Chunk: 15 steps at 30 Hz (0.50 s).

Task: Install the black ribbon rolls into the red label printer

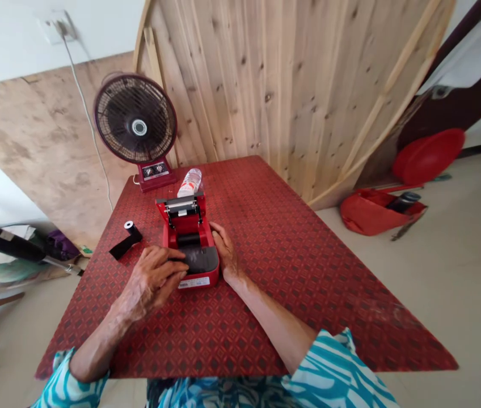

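I have one red machine (190,240) on the surface (287,272), sitting directly between my two hands, its single lid (180,211) tipped up on the side farther from them. My left hand (155,277) reaches in from the near left, fingers close together, tips touching the left part of the machine's one dark panel (202,260); whether they pinch it or merely rest there, I cannot tell from here. My right hand (227,252) lies along the machine's right wall, fingers side by side against it, though I cannot make out any firm grip. One white label (193,282) faces me on the front, just right of the left fingertips. Beyond the left hand and to its left I count one roll of black ribbon (126,242) (a strip of it trails loose toward that hand). Farther out from both hands, behind the lid, lies one clear bottle (190,182), and past the roll stands one fan (136,122) on the same surface.
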### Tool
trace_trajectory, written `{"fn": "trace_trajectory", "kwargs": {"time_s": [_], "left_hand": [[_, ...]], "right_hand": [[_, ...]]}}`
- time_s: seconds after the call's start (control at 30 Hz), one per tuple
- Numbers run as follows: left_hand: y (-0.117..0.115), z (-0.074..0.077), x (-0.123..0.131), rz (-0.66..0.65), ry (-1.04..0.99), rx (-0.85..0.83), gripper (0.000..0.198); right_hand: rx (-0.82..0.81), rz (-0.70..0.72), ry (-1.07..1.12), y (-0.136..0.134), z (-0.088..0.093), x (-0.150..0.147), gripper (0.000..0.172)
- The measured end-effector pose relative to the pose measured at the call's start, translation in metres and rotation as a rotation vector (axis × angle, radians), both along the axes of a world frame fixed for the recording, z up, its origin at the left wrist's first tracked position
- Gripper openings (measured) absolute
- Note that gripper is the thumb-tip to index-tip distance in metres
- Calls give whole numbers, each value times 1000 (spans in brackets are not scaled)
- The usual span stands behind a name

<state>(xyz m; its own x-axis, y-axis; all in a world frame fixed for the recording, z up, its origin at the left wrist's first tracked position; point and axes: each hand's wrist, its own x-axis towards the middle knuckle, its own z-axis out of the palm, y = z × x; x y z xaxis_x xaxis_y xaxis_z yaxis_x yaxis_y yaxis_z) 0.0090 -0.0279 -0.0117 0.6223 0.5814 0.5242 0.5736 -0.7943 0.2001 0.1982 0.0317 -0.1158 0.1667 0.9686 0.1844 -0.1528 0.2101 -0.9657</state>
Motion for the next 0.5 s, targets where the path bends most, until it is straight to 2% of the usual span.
{"fn": "trace_trajectory", "kwargs": {"time_s": [0.1, 0.2, 0.37, 0.5], "left_hand": [[0, -7, -1, -23, -51, 27, 14], [-2, -18, -1, -31, -93, 83, 16], [-8, -32, -3, -19, -115, 165, 24], [-11, -36, -4, -3, -125, 196, 25]], "right_hand": [[-32, 23, 0, 0, -2, 1, 41], [-49, -32, 43, 15, 2, 6, 47], [69, -113, 10, 61, 37, 11, 58], [67, -28, -97, 75, 58, 9, 52]]}}
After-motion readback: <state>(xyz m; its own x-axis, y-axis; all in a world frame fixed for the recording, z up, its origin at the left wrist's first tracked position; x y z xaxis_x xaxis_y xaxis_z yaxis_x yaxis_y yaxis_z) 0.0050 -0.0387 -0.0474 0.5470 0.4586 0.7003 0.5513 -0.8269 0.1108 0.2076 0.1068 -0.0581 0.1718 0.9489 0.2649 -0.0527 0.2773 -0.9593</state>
